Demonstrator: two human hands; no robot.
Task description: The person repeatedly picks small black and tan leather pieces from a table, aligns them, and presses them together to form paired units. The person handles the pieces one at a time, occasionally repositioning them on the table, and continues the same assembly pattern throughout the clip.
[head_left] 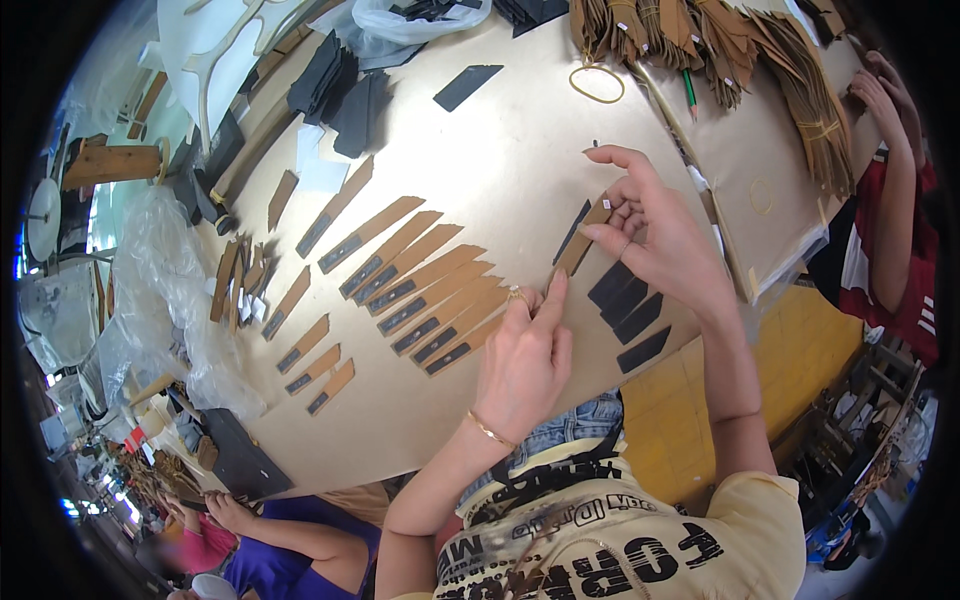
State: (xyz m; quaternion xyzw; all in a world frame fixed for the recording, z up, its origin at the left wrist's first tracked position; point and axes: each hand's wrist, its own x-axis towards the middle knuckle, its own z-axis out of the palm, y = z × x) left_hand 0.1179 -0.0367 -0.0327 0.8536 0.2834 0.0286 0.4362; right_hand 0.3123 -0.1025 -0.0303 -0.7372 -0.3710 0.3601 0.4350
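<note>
Both hands are on one narrow brown leather strip (576, 252), tilted over the table. My right hand (655, 240) pinches its upper end, beside a small white sticker, with the index finger raised. At the lower end, the fingers of my left hand (525, 350) are closed on the strip. A thin black strip (570, 232) lies along its left side. Several black slanted pieces (625, 300) rest right of my left hand. To its left, brown strips with black end patches (410, 300) lie fanned in a row, overlapping in places.
Bundled brown strips (800, 100), a green pencil (690, 95) and a rubber band (597, 84) lie at the far right. Black pieces (345, 95) are stacked far left, near clear plastic (160, 300). Other people's hands (885, 95) are at the right edge and lower left.
</note>
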